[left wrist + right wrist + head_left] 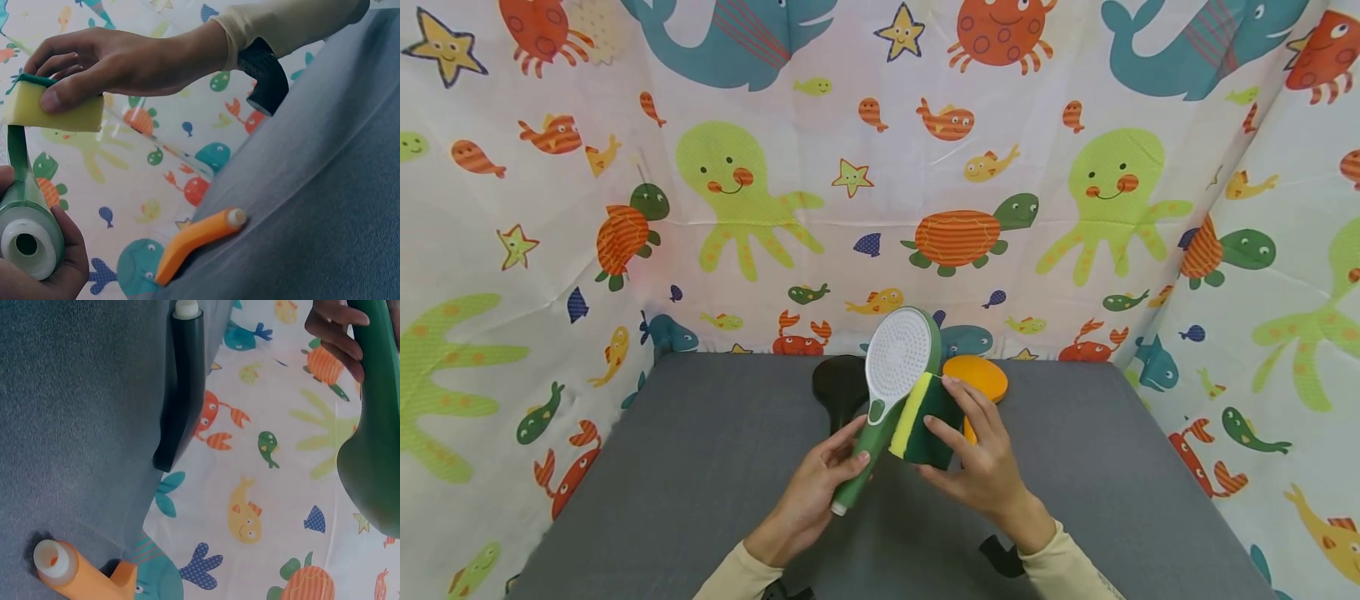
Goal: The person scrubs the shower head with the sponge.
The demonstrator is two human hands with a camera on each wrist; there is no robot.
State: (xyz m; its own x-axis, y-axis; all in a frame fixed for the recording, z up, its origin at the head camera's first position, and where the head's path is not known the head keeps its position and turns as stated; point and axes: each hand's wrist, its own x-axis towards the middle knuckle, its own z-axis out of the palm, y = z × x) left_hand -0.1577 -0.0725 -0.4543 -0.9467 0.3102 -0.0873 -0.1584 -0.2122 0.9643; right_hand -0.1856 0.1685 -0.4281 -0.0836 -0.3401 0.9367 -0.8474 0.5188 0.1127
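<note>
My left hand (pixel 816 483) grips the green handle of a handheld shower head (pixel 898 354), which is tilted with its white nozzle face up. In my right hand (pixel 992 471) is a yellow and dark green sponge (pixel 932 425), pinched between thumb and fingers. The sponge lies against the shower head's right edge, near the neck. From the left wrist view, the thumb presses the yellow side of the sponge (pixel 75 115), and the open handle end of the shower head (pixel 28 244) faces the camera. The right wrist view shows the smooth green back of the shower head (pixel 378 425).
Behind the hands, a black shower head (pixel 837 382) and an orange shower head (pixel 988 377) lie on the grey table (pixel 700 467). A sea-animal curtain (pixel 865 225) encloses the back and sides. Black straps (pixel 1000 556) hang at the wrists.
</note>
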